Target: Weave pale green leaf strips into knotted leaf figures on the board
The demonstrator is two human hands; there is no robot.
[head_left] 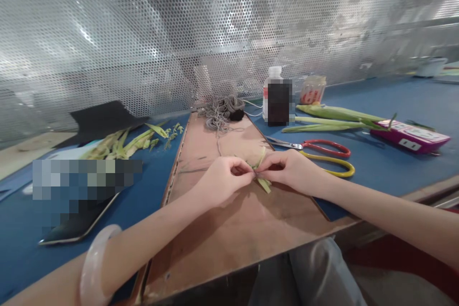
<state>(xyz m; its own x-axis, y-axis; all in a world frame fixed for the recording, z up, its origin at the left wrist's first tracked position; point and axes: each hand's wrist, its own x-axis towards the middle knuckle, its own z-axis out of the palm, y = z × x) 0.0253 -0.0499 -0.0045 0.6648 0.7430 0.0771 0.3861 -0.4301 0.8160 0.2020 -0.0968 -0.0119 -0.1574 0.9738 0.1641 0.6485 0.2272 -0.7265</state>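
Both hands meet over a brown board [215, 229], fingertips almost touching. My left hand [227, 179] is closed in a pinch at a small pale green leaf piece [265, 185]. From the right, my right hand [289, 169] pinches at the same spot. What exactly lies between the fingertips is too small to make out. A thin grey cord runs from a tangled grey cord bundle [222, 110] at the board's far end down toward my left hand. Scissors [326, 150] with one red and one yellow handle lie just beyond my right hand.
A white-capped bottle [275, 74] and a clear jar [312, 90] stand at the back. Long green leaves [337, 114] and a purple power strip [410, 136] lie right. Wilted leaves [118, 146] and a dark flat object [82, 222] are left. A perforated metal screen [229, 24] rises behind.
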